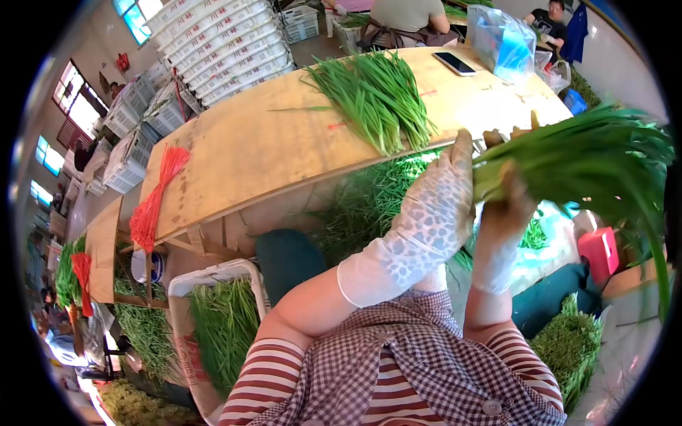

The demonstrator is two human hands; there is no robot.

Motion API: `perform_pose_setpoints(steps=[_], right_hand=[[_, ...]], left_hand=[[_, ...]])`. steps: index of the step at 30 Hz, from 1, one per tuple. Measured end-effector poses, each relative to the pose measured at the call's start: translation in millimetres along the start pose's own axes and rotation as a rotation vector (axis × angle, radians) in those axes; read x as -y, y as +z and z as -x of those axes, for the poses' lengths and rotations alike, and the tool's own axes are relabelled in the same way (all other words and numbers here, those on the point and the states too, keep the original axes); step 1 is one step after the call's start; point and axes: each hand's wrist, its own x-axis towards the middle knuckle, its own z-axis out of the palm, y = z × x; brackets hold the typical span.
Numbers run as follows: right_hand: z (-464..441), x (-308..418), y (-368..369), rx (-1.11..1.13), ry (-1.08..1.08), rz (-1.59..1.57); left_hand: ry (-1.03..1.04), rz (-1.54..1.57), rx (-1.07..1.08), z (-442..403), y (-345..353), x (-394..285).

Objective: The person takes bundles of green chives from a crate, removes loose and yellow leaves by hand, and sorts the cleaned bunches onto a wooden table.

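Note:
A bunch of garlic chives (579, 153) is held up to the right of the table's near edge, its leaf tips blurred and drooping to the right. My left hand (442, 188), in a glove with a spotted cuff, grips the pale stem ends. Farther along the stems, the gloved fingers of my right hand (510, 202) are closed round the same bunch from below. Another pile of garlic chives (376, 99) lies on the wooden table (249, 156), its stem ends at the near edge.
A phone (455, 64) and a plastic bag (503, 44) lie at the table's far right. Red ties (160, 195) hang over its left end. Stacked white crates (220, 50) stand behind. A basket (181, 284) of greens is at my left. A person (408, 25) sits opposite.

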Motion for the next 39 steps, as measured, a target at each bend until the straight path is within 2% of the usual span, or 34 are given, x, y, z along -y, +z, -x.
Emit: perform_pose_setpoints(steps=[1,2,3,5,6,8,10,11,13,15,17,18,19,21,23,25,26,27,29,30,31,33,35,36,37,39], right_hand=[[-27.1,2.9,6.0,-0.092,-0.047,0.059],[-61.0,-8.2,0.7,-0.132,-0.040,0.181],[-91.6,-15.9,-2.0,-0.060,-0.028,0.335],[-141.9,-57.0,-3.7,0.105,0.143,0.511],[-155.0,-88.6,3.4,0.083,0.189,0.676],[-160.8,-149.2,7.3,0.321,0.284,0.859],[-142.9,-194.0,14.9,0.513,0.455,1.322],[-129.4,-240.9,-7.7,0.647,0.385,1.430],[-116.7,-217.0,19.8,0.659,0.490,1.502],[-109.0,-209.8,24.5,0.722,0.506,1.313],[-112.5,-207.2,26.5,0.896,0.398,1.571],[-121.5,-219.7,13.1,0.856,0.466,1.366],[-116.9,-208.2,26.0,0.930,0.444,1.261],[-132.3,-219.0,28.2,1.047,0.400,1.599],[-153.6,-249.4,1.4,1.089,0.323,1.669],[-159.0,-238.2,23.8,1.142,0.376,1.915],[-162.7,-237.4,26.1,1.105,0.222,2.008],[-162.4,-237.5,28.7,1.012,0.107,1.973],[-128.1,-209.2,71.6,0.826,-0.106,1.883],[-103.7,-199.5,92.7,0.818,-0.193,1.748],[-65.1,-193.8,113.8,0.869,-0.117,1.495],[28.2,-181.0,146.0,0.931,0.042,1.000],[112.8,-179.8,167.1,1.054,0.244,0.883],[142.0,-190.7,164.3,1.228,0.241,1.037],[180.8,-169.7,195.9,1.365,0.267,0.925],[225.1,-176.3,211.1,1.573,0.418,0.801]], left_hand=[[0.030,-0.027,-0.094,-3.6,8.6,10.0],[0.070,-0.001,-0.094,-2.1,14.6,26.3],[-0.069,0.036,0.045,-0.2,8.2,32.4],[-0.221,0.091,0.202,19.8,23.7,72.2],[-0.248,0.108,0.177,35.1,33.1,93.6],[-0.340,0.118,0.167,67.6,43.9,126.0],[-0.453,0.123,0.171,102.4,48.4,153.3],[-0.504,0.137,0.160,121.0,48.8,165.6],[-0.569,0.148,0.112,153.3,45.1,183.2],[-0.613,0.178,-0.002,195.1,52.6,205.8],[-0.549,0.086,-0.180,222.2,49.4,207.7],[-0.614,0.134,-0.196,228.5,38.6,200.4],[-0.676,0.190,-0.214,237.1,26.7,193.7],[-0.778,0.185,-0.240,249.8,7.4,186.2],[-0.812,0.195,-0.287,266.9,-8.7,185.1],[-0.807,0.207,-0.366,286.4,-23.8,187.4],[-0.770,0.214,-0.434,297.5,-29.8,190.0],[-0.783,0.239,-0.450,310.3,-40.7,193.8],[-0.787,0.196,-0.758,348.2,-34.0,221.4],[-0.875,0.152,-0.863,370.6,-34.5,238.3],[-0.963,0.104,-0.966,397.3,-35.8,259.8],[-1.110,-0.255,-1.073,470.3,-20.3,323.9],[-1.444,-0.466,-0.801,515.1,-27.5,358.9],[-1.469,-0.534,-0.722,524.1,-29.1,372.0],[-1.489,-0.601,-0.643,530.6,-30.5,383.8],[-1.521,-0.671,-0.496,540.7,-34.2,398.3]])
